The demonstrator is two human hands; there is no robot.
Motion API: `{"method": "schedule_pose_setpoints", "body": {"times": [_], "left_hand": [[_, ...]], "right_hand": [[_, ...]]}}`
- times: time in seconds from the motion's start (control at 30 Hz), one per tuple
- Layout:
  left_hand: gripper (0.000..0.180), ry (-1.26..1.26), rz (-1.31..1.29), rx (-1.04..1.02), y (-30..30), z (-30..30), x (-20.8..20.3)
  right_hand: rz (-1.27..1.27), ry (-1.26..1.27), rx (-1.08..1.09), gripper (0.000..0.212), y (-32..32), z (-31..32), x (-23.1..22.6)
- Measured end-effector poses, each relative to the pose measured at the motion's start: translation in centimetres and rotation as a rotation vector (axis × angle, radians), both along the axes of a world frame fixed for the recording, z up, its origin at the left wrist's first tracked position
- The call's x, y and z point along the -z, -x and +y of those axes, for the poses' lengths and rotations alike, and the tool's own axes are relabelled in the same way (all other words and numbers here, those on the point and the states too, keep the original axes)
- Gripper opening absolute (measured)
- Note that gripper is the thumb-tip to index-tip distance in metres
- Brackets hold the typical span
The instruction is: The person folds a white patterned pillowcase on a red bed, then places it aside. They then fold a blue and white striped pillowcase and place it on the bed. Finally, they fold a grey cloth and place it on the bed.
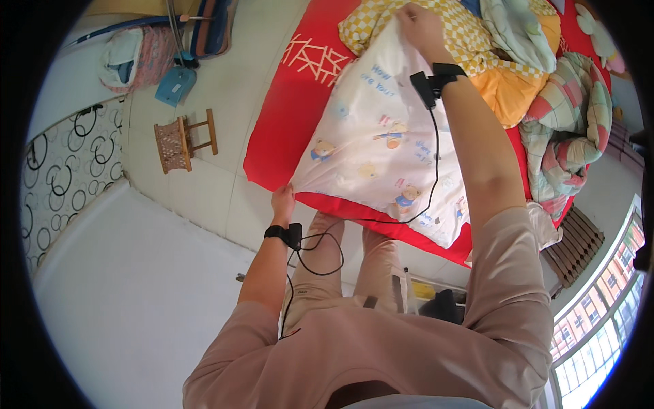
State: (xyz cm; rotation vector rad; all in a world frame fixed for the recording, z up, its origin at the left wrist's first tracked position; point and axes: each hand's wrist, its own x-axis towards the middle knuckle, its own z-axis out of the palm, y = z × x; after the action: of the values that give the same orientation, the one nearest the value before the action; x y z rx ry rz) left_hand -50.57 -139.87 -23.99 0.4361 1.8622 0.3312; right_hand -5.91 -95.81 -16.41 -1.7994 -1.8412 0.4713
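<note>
A white bear-print cloth point(368, 143) with blue lettering and small teddy bears lies spread over the near part of a red-covered bed point(272, 136). My left hand point(283, 202) is closed on its near left corner, at the bed's front edge. Farther off, my right hand point(420, 31) pinches the cloth's far edge, with that arm stretched across the right side of the cloth. Each wrist wears a black strapped device, and a thin black cable runs over the cloth between them.
Yellow checked bedding point(463, 34) is bunched at the far end. A plaid quilt point(575, 123) lies heaped on the right. On the floor at left stand a small wooden stool point(174, 143) and a blue dustpan point(176, 85). A barred window point(599, 307) is at lower right.
</note>
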Motion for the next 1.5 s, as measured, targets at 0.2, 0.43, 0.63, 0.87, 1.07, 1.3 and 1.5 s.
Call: {"method": "schedule_pose_setpoints", "body": {"times": [0.2, 0.43, 0.63, 0.87, 1.07, 1.3, 1.5], "left_hand": [[0.018, 0.047, 0.042, -0.388, 2.1, 0.2, 0.0], [0.036, 0.507, -0.555, 0.03, -4.8, 3.1, -6.9], [0.037, 0.238, -0.377, 0.184, -10.5, 1.2, -3.7], [0.035, 0.456, -0.305, 0.106, -6.6, -3.3, -3.7], [0.045, -0.338, 0.394, 0.544, -6.3, 5.7, -7.7], [0.092, -0.888, 0.345, 0.873, -21.8, 29.2, -9.8], [0.069, -0.321, -0.225, 0.719, -30.1, 35.9, -13.2]], "right_hand": [[0.35, 0.548, -0.077, 0.045, -5.7, -5.9, -1.9], [0.057, 0.729, -0.064, 0.036, -16.1, -19.1, 0.0], [-0.1, 0.37, -0.153, 0.028, -19.1, -14.2, -1.8], [-0.111, 0.416, 0.182, 0.034, -17.9, -14.1, 1.1], [0.041, 0.295, 0.386, 0.07, -26.1, -24.2, 0.9], [-0.185, 0.659, 0.094, 0.082, -33.6, -31.8, 0.4], [-0.249, 0.41, 0.335, 0.086, -34.4, -35.1, 1.9]]}}
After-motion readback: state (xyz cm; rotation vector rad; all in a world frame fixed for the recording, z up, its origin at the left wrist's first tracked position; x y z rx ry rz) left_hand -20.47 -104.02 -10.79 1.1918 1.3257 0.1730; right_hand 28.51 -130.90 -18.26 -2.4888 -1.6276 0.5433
